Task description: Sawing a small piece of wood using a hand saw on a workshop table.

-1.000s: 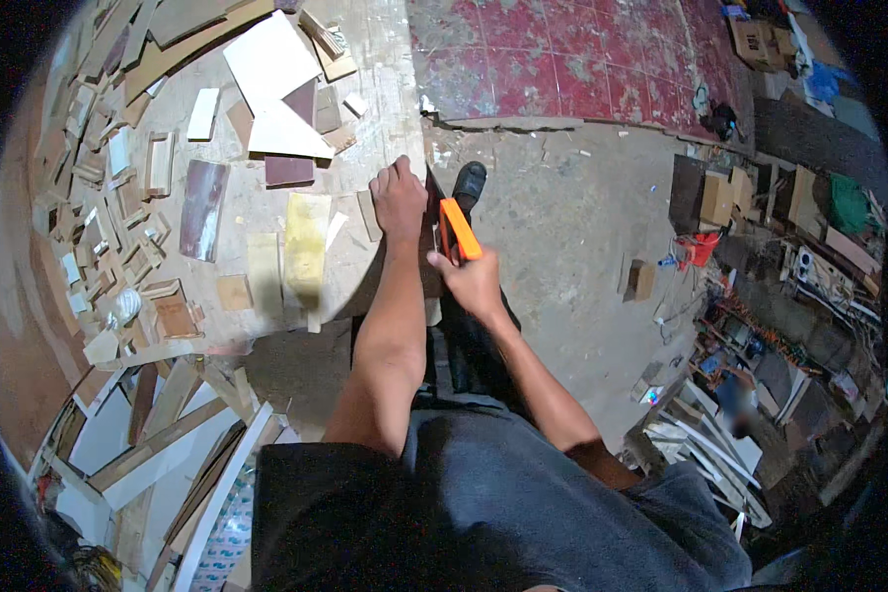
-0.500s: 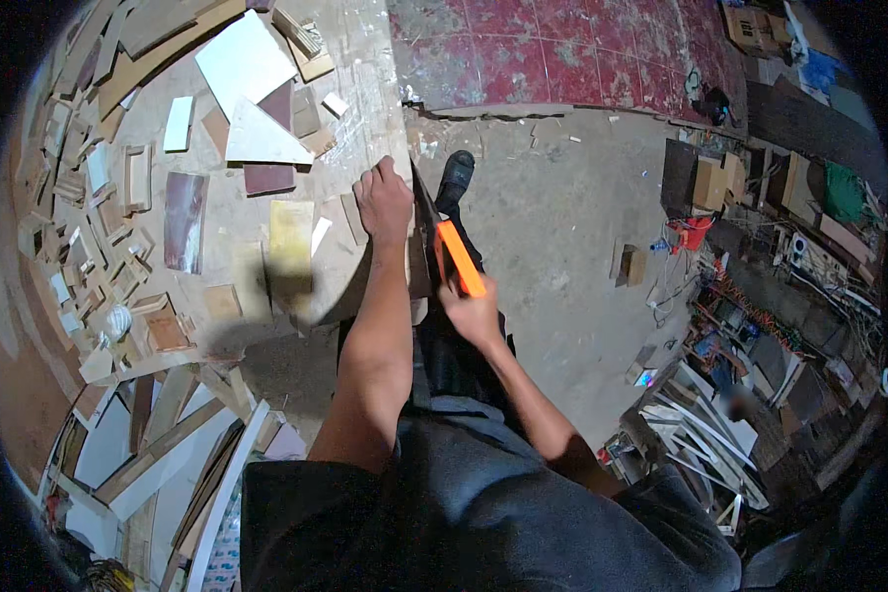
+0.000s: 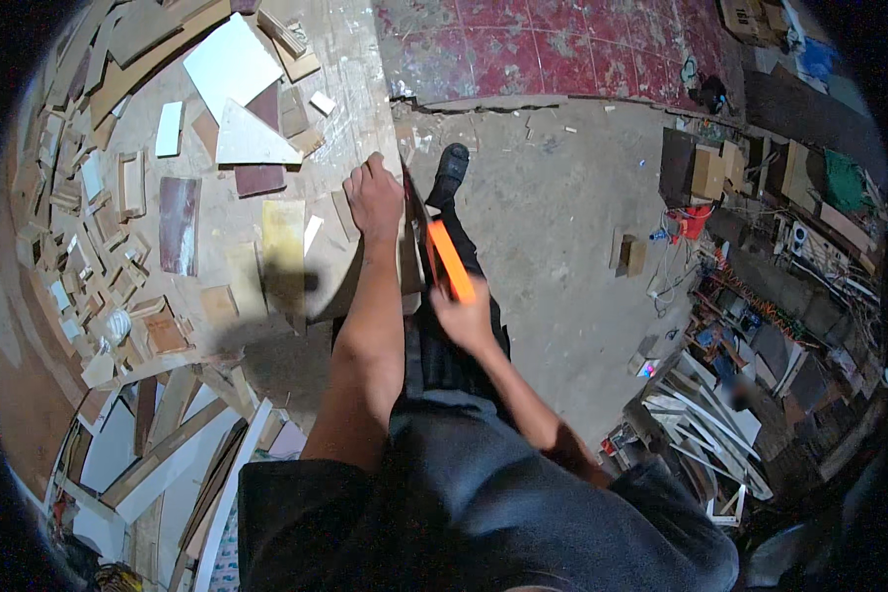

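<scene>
In my right hand (image 3: 464, 314) is a handsaw (image 3: 450, 261) with an orange handle. Its dark, narrow blade points away from me, running along the right edge of the worktable (image 3: 350, 84). My left hand (image 3: 375, 200) bears down at that same edge with bent fingers, gripping a wooden board (image 3: 409, 259) just left of the blade. The hand and forearm cover most of this board, and where the teeth meet it is hidden. A yellowish wood piece (image 3: 284, 235) lies left of my left forearm, beside a thin white strip (image 3: 313, 235).
White panel offcuts (image 3: 232, 67) and small wooden frames (image 3: 130, 185) crowd the table's left side. Long boards (image 3: 173, 449) stand below it. My shoe (image 3: 452, 163) rests on the concrete floor (image 3: 562, 227). At right are a red container (image 3: 694, 221), cables and stacked strips (image 3: 710, 434).
My right hand and the saw have shifted slightly back toward me along the edge. The whole view has moved a little, while my left hand stays on the board.
</scene>
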{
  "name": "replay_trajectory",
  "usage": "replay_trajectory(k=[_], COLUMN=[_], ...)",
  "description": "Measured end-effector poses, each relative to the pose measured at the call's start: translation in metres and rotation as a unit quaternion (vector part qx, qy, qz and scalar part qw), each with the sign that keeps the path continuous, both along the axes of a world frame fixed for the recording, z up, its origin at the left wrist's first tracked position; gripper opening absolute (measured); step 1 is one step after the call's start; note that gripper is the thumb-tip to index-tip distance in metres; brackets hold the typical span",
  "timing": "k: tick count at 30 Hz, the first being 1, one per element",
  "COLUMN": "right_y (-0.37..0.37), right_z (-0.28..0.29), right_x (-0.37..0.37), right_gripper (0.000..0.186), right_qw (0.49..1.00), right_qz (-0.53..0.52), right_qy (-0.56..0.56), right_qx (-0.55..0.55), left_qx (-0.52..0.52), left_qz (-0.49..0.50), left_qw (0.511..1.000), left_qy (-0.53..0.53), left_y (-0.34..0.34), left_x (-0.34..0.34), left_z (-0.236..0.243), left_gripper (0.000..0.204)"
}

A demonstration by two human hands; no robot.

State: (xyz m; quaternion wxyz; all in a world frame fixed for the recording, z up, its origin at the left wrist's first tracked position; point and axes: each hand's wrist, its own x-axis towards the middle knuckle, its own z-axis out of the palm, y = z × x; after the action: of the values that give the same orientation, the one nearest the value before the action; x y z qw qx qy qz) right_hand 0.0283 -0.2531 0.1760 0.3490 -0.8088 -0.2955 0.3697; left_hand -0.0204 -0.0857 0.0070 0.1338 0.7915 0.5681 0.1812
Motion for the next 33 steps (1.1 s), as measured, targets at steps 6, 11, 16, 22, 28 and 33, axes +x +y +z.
replay_trajectory(k=[6,11,16,22,28,33], right_y=[0.023,-0.029,-0.028,-0.019,0.005,-0.015], right_z=[-0.029,0.018,0.02,0.023,0.025,-0.001], right_x=[0.013,-0.007,-0.021,-0.01,-0.006,-0.024], right_gripper=[0.013,0.011,0.02,0.011,0.009,0.008], right_qw=[0.997,0.995,0.993,0.996,0.998,0.999], right_qz=[-0.063,-0.049,-0.079,-0.048,-0.033,-0.014], right_qy=[0.049,0.085,0.086,0.075,0.059,0.03], right_qx=[0.003,-0.034,-0.014,-0.021,0.004,-0.023], left_qx=[-0.015,0.0,-0.015,0.002,-0.017,-0.03], left_qz=[-0.01,-0.006,-0.006,-0.007,-0.01,0.0], left_qw=[1.0,1.0,1.0,1.0,0.999,0.999], left_qy=[0.009,-0.013,-0.012,-0.007,-0.044,-0.012], left_y=[-0.002,-0.001,0.002,0.0,-0.004,-0.005], left_x=[0.01,-0.001,0.006,0.005,0.004,0.013], left_z=[0.006,0.0,0.006,0.007,0.005,0.001], left_gripper=[0.024,0.024,0.021,0.02,0.018,0.019])
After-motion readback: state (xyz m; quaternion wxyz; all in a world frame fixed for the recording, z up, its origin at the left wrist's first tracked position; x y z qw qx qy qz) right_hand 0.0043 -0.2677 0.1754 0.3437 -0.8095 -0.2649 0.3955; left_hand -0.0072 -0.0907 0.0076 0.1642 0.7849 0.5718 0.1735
